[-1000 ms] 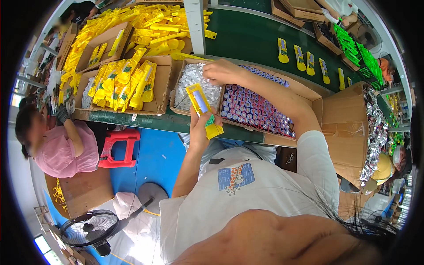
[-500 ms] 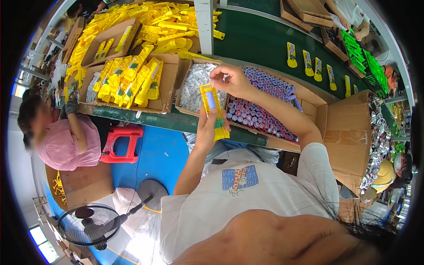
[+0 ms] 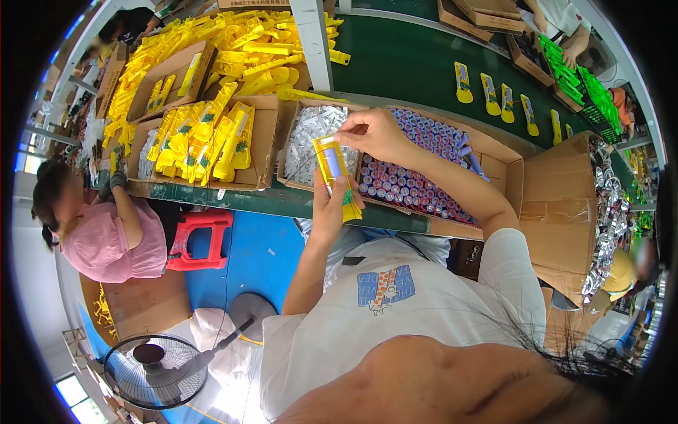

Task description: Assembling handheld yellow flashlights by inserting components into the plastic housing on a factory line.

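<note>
My left hand (image 3: 329,212) is closed around a yellow plastic housing (image 3: 336,189), held upright above the bench edge. A purple cylindrical battery cell (image 3: 333,161) lies in its slot, and a green circuit board (image 3: 347,194) shows lower down, partly behind my fingers. At the housing's upper end, my right hand (image 3: 374,134) pinches with thumb and forefinger beside a small whitish piece (image 3: 326,140). The fingertips cover part of that piece. Directly behind the housing stands a carton of small whitish pieces (image 3: 311,127). My right forearm crosses over a carton packed with purple cells (image 3: 417,185).
To the left, a carton (image 3: 263,152) holds yellow housings with green boards. More yellow parts (image 3: 247,42) are heaped behind it, near a metal post (image 3: 312,42). Several housings lie on the green belt (image 3: 395,56). A co-worker in pink (image 3: 116,237) sits left; a fan (image 3: 155,371) stands behind.
My right fingertips have moved slightly left and down onto the housing's upper end, where a whitish piece now shows. The left hand keeps its grip. The whole view has shifted slightly.
</note>
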Demonstrator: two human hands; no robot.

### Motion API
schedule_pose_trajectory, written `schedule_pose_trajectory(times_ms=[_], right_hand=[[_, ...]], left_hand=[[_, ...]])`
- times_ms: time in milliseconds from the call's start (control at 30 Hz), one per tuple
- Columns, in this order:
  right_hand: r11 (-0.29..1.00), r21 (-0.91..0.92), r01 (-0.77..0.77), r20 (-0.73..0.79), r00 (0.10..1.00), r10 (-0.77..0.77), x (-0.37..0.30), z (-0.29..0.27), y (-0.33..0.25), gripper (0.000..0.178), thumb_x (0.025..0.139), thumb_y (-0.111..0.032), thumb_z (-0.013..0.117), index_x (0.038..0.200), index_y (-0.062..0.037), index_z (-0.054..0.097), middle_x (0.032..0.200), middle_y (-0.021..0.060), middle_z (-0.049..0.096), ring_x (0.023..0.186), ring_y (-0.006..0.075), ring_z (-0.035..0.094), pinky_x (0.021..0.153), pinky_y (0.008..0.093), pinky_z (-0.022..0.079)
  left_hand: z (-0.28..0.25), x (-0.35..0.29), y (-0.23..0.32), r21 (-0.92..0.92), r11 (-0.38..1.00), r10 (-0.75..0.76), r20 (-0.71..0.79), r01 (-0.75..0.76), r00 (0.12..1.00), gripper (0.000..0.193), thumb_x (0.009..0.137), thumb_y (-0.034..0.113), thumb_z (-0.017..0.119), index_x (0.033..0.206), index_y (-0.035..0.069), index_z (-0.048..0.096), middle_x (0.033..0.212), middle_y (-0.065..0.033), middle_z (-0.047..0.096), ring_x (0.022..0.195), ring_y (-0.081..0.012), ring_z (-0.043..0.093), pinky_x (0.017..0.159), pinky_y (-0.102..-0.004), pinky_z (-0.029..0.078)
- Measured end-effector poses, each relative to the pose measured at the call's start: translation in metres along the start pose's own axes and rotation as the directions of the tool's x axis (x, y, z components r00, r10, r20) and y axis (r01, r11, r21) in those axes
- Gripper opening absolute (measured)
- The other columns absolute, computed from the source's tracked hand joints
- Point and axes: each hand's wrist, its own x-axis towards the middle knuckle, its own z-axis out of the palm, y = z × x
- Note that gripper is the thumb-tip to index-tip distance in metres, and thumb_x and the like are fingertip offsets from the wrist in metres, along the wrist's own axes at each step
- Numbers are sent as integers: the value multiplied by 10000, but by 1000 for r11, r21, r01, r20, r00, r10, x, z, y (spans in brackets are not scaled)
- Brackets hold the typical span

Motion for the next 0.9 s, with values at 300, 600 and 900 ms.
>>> schedule_pose_trajectory(times_ms=[300, 600, 900], right_hand=[[997, 36, 72, 72, 995, -74, 8, -5, -9, 193, 915, -179, 663, 1027, -33, 605, 944, 60, 611, 818, 116, 590, 695, 253, 473], [475, -698, -536, -619, 785, -22, 129, -292, 239, 260, 970, -309, 453, 1091, -166, 633, 992, 163, 673, 909, 405, 640, 801, 492, 515], [717, -694, 68, -169, 953, -253, 115, -210, 168, 156, 900, -159, 608, 1050, -118, 625, 1136, 142, 602, 1061, 372, 562, 931, 446, 444]], left_hand=[[12, 4, 12, -3, 1000, -1, 79, 2, 997, 374, 1004, 217, 501, 1271, 62, 290, 933, -88, 547, 637, -175, 604, 567, -301, 529], [-141, 67, 146, 992, 123, 846, -111, 12, 522, 150, 897, 30, 580, 1015, 12, 670, 968, -167, 676, 830, -270, 670, 716, -346, 538], [-179, 67, 169, 894, -328, 341, -189, 305, 921, 411, 748, 198, 772, 1074, 15, 601, 1031, -191, 596, 994, -371, 563, 830, -441, 482]])
